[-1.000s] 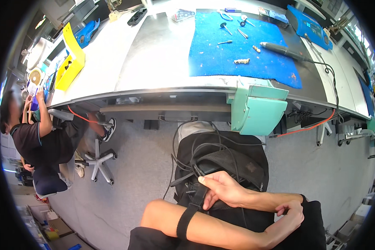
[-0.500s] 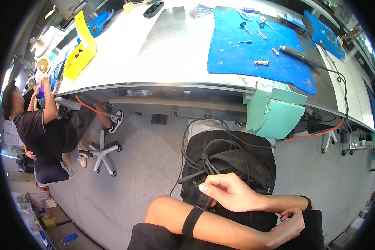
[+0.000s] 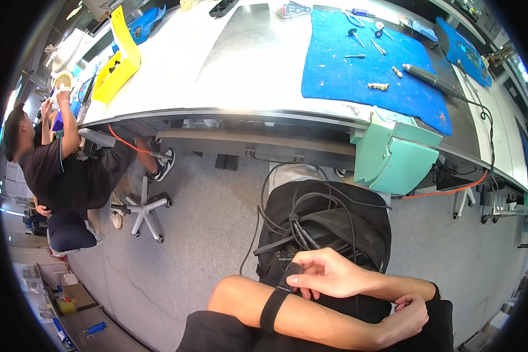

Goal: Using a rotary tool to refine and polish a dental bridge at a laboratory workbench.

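Observation:
My right hand [image 3: 330, 273] reaches in from the right, with thumb and fingers pinching a small flat black piece [image 3: 291, 274]. That piece stands up at the edge of a black strap [image 3: 272, 310] wrapped around my left forearm near the elbow. My left forearm lies across my lap, pointing right. At its end my left hand [image 3: 412, 314] is curled closed just below my right forearm, with nothing seen in it. A black band [image 3: 436, 291] circles my right arm. Right beyond my hands lies a black backpack [image 3: 358, 205] with black cables [image 3: 302, 202] looped over it.
The white workbench [image 3: 164, 88] holds a blue mat [image 3: 346, 76] with small tools, a dark handpiece [image 3: 428, 78], a blue control unit [image 3: 463, 53] and a yellow box [image 3: 116, 73]. A green bracket [image 3: 396, 158] juts from its front edge. A person [image 3: 70, 164] sits at the left.
The bench has moved slightly right in view. My right hand has shifted a little, and the black piece between its fingers now shows more plainly, raised from the strap. My left hand stays put.

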The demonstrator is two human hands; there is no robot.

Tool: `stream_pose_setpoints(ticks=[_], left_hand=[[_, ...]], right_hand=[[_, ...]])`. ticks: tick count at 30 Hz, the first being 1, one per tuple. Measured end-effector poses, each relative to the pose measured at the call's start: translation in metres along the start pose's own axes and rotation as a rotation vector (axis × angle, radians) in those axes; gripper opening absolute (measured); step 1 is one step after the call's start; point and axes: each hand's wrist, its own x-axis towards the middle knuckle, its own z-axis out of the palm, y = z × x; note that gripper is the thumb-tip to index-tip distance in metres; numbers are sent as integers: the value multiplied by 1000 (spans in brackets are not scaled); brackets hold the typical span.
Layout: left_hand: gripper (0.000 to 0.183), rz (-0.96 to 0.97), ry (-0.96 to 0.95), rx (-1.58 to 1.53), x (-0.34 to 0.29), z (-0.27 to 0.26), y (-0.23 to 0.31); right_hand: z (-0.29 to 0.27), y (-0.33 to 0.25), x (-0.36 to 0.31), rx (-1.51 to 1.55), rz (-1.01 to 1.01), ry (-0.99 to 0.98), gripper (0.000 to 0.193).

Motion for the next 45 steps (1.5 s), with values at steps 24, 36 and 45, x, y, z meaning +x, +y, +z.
stream_pose_setpoints(ticks=[24, 36, 45], left_hand=[[27, -57, 385, -340, -12, 6, -1], [26, 24, 12, -613, -90, 13, -42], [25, -26, 21, -574, -83, 18, -69]], right_hand=[[11, -26, -1, -991, -799, 169, 26], [7, -43, -6, -1108, -779, -168, 39], [11, -78, -15, -1118, -657, -111, 62]])
